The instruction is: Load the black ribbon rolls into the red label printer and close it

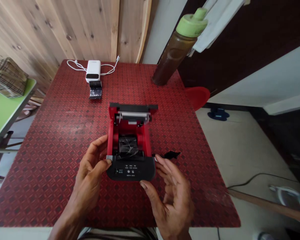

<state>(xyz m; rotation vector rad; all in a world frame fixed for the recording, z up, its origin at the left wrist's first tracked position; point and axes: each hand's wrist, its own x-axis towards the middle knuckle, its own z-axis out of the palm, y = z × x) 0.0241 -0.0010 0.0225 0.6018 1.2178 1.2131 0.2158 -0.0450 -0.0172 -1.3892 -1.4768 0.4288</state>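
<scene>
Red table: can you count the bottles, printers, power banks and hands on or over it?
Bottle: 1
Printer: 1
Power bank: 1
Hands, the left hand and the right hand: 2
Total: 5

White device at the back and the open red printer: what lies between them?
In the head view, a creased black piece lies there, near the white device and apart from the printer.

No words legible, red-and-black printer (142, 168), near centre, tiny white lettering, two white icons, left one gear-like, white power bank (93, 68), far left, faint mark unreadable, dark slippers (218, 114), right, pale label unreadable
</scene>
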